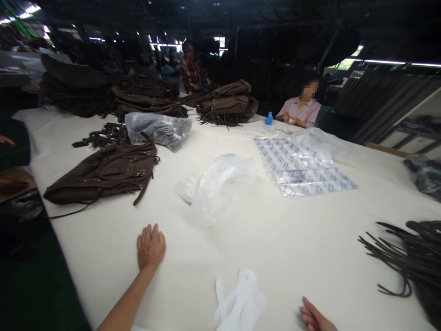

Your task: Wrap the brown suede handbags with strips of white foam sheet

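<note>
My left hand rests on the white tabletop, palm down with its fingers stretched forward. It holds nothing and is nearest a dark brown bag lying just beyond it. At the lower edge of the view my right hand is partly cut off; its index finger points out, the others are loosely bent, and nothing shows in it. Between the two hands lie white strip-like pieces of a material I cannot make out. Farther ahead, a crumpled clear plastic bag sits mid-table.
Printed plastic bags lie flat at right centre. Brown bags are piled at the back, and a wrapped one lies before another pile. Brown straps spread at the right edge. A person sits across the table; another stands behind.
</note>
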